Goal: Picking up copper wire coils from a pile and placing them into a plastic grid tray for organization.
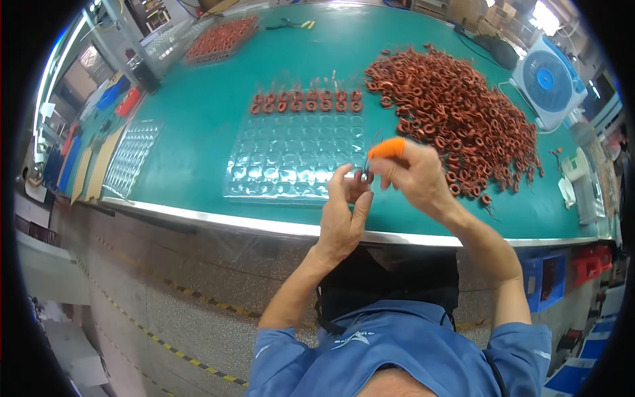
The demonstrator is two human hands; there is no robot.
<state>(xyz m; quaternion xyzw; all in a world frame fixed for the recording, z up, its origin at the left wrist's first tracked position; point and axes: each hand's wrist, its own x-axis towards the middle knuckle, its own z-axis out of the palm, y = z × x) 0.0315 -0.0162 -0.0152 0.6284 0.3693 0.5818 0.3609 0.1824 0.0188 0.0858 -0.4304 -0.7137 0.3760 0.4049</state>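
Observation:
My left hand (pixel 342 215) is closed around a small red-brown toroidal coil (pixel 362 178), pinched between thumb and fingertips above the near edge of the table. My right hand (pixel 418 173) wears an orange finger cot (pixel 387 148) and is closed at the coil's thin wire leads, just above and right of it; the fingers partly hide them. Beneath and left of my hands lies a clear plastic tray (pixel 281 155) with round pockets. Its far rows hold several coils (pixel 297 100) with their leads pointing up; the nearer pockets have none in them.
A large heap of loose coils (pixel 456 112) spreads over the right of the green table (pixel 192 145). A blue fan (pixel 548 79) stands beyond it. Far left, another tray of coils (pixel 221 40) lies near pliers (pixel 291 25); a clear tray (pixel 132 159) rests at the left edge.

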